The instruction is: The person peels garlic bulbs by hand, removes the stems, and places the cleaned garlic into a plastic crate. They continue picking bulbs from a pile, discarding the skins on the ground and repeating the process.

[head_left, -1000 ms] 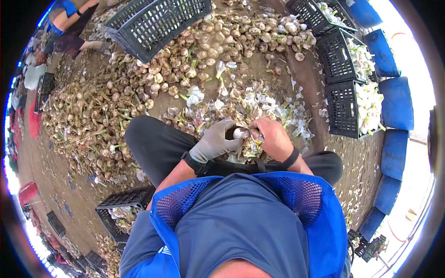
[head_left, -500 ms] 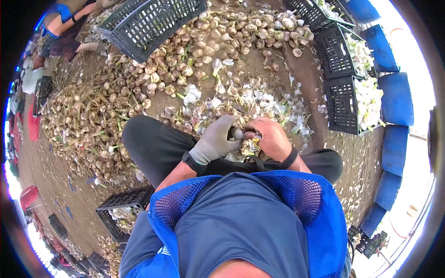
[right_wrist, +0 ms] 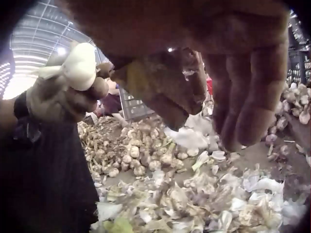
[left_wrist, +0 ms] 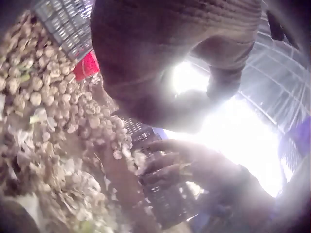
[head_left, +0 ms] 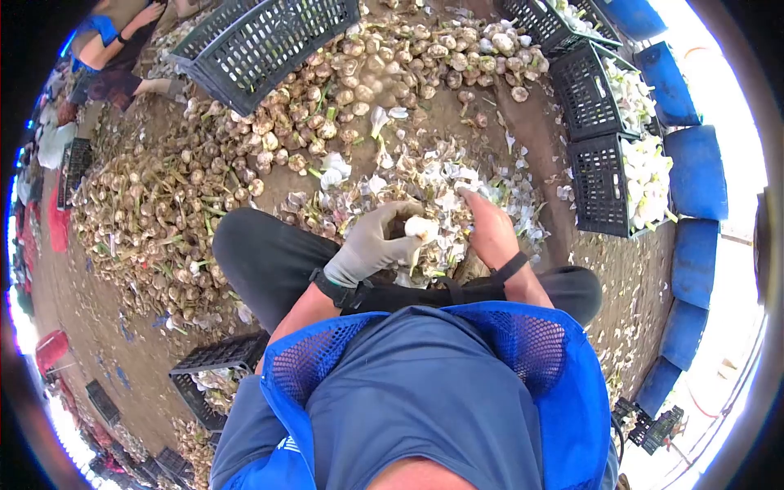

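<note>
A gloved left hand (head_left: 369,247) grips a white garlic bulb (head_left: 422,228) between thumb and fingers, above the person's lap. In the right wrist view the bulb (right_wrist: 81,67) looks smooth and bare, with a short pale stem. The right hand (head_left: 492,235) is apart from it, to the right, over a heap of loose garlic skins (head_left: 445,175). Its fingers (right_wrist: 267,92) hang loosely extended in the right wrist view, with something yellow by the thumb. In the left wrist view the glove hides the bulb.
A large pile of unpeeled garlic (head_left: 155,204) spreads at the left and front. A black crate (head_left: 269,49) stands tilted beyond it. Crates of white garlic (head_left: 645,184) line the right, beside blue panels (head_left: 696,171). Another person (head_left: 102,49) sits at the far left.
The right hand has come away from the bulb to the right and its fingers have loosened. The left hand has tilted the bulb up, and it now shows whiter.
</note>
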A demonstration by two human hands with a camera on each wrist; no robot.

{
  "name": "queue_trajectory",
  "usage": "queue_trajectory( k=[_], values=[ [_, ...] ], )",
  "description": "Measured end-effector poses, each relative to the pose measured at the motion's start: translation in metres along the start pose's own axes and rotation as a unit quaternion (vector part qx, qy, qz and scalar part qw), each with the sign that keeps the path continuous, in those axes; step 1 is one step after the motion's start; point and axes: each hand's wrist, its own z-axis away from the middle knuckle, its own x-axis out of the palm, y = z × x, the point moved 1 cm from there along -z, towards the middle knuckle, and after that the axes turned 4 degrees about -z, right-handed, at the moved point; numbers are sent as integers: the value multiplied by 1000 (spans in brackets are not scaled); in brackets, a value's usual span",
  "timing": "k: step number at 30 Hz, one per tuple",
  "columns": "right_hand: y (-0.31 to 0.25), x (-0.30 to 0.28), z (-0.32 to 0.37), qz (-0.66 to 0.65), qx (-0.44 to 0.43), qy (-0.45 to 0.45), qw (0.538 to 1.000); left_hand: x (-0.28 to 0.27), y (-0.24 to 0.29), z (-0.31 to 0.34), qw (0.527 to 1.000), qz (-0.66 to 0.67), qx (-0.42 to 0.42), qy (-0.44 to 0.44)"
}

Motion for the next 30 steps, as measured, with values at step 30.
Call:
queue_trajectory(
  k=[30],
  values=[
    [130,-229,-103,-692,100,309,645,41,6,-116,990,78,-83,86]
  ],
)
